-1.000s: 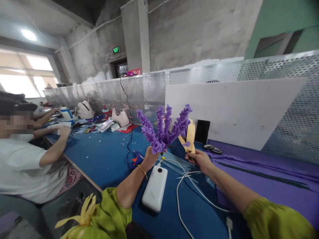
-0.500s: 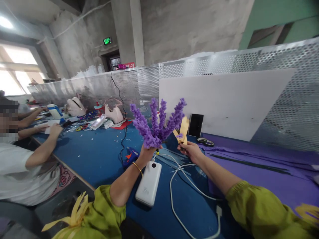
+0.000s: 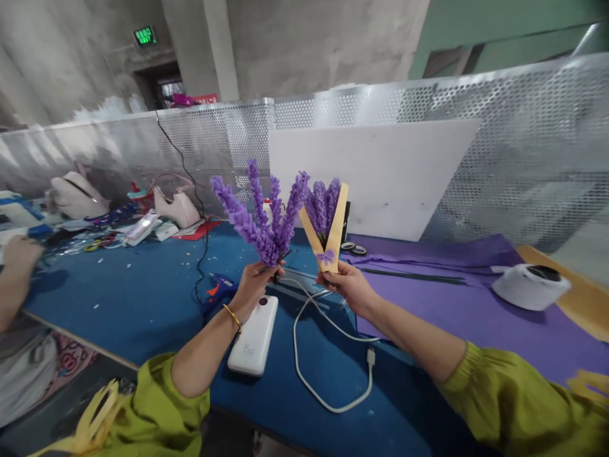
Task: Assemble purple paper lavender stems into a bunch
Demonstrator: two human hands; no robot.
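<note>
My left hand (image 3: 254, 285) is closed around the base of a bunch of purple lavender-like flower stalks (image 3: 266, 228), which fan out above it. In my right hand (image 3: 349, 285) is a smaller purple bouquet (image 3: 323, 206) in a yellow V-shaped wrapper (image 3: 337, 231), pinched at its lower tip. A small purple bow (image 3: 326, 256) sits low on the wrapper's front. Both bunches stand upright side by side above the blue table. Below my left hand lies a white power bank (image 3: 254, 336), with a white cable (image 3: 297, 346) looping to its right.
A blue glue gun (image 3: 221, 289) lies left of the power bank. Purple sheets (image 3: 419, 298), tape rolls (image 3: 359, 250) and a white roll (image 3: 530, 287) are on the right. Bags (image 3: 176, 206) and scraps stand further left. Another person's arm (image 3: 16, 273) shows at the left edge.
My right hand has turned the wrapped bouquet so its front with the bow faces me. The flower stalks in my left hand remain held. The view has swung to the right.
</note>
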